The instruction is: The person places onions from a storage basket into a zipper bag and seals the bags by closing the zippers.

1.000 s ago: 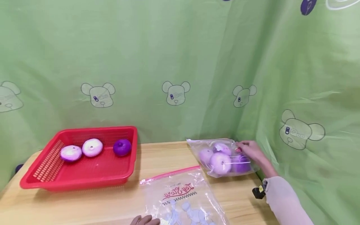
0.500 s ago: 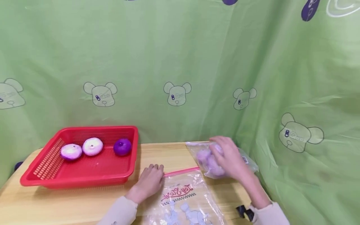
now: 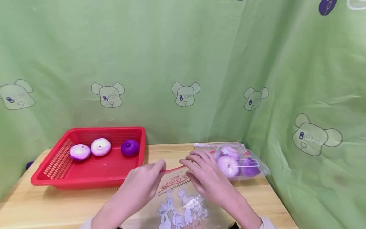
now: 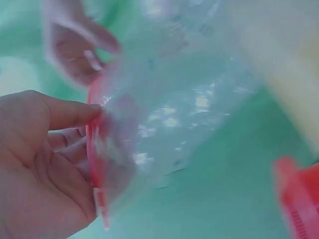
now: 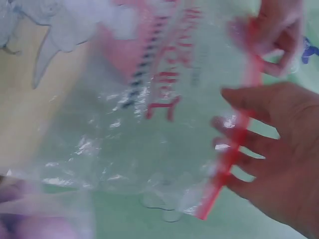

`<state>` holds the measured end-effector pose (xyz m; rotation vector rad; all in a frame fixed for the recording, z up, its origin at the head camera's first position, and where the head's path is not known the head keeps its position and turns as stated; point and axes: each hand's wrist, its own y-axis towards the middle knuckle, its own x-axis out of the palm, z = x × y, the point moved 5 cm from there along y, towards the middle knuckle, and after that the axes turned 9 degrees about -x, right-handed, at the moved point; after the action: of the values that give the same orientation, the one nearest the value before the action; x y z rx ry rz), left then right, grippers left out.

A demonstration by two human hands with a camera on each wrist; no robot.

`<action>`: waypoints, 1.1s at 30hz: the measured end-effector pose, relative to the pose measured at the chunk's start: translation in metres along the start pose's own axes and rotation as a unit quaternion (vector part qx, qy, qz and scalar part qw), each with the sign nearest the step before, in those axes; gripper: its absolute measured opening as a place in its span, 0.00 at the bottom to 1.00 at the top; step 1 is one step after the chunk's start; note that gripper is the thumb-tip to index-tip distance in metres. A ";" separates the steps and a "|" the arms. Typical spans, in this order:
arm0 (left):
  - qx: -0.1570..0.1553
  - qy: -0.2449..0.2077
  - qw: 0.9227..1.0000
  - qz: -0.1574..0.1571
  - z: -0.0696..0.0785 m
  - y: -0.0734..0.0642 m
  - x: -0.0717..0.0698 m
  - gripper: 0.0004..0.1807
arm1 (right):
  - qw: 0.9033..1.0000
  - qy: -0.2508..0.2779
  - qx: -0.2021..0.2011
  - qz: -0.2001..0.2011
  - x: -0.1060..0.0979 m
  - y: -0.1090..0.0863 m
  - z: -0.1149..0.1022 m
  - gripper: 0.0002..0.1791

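Left hand (image 3: 142, 184), right hand (image 3: 207, 175) gripped clear rectangular plastic bag (image 3: 183, 200) at red edge (image 5: 213, 193); uneven pull likely risked slip.

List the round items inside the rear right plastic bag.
At least three show: one whitish item, one pale purple one behind it, one dark purple one. The right hand covers part of the plastic bag at its left; anything there is hidden.

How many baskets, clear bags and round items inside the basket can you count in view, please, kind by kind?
Baskets: 1 (red basket)
Clear bags: 2 (red-edged bag, filled bag)
Round items in the basket: 3 (pale one, second pale one, dark purple one)
Total: 6
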<state>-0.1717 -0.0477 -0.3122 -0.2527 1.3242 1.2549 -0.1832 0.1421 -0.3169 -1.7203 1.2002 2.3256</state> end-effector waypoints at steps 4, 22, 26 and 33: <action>-0.033 -0.094 0.991 -0.088 0.014 -0.006 -0.034 0.13 | 0.990 -0.019 -0.060 0.125 -0.028 0.019 -0.011 0.13; -0.059 -0.351 0.930 0.088 0.011 -0.018 -0.014 0.14 | 0.893 0.383 0.231 0.039 -0.003 0.042 -0.038 0.16; -0.116 -0.391 0.904 0.127 -0.007 -0.022 -0.021 0.14 | 0.878 0.409 0.236 0.079 -0.007 0.035 -0.028 0.17; -0.213 -0.211 0.932 0.204 -0.048 -0.026 -0.042 0.14 | 0.912 0.250 0.270 0.180 -0.024 0.004 0.004 0.06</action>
<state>-0.1686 -0.1164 -0.3058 0.0011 0.7386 1.8317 -0.1792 0.1517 -0.2949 -2.0357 2.1496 1.4454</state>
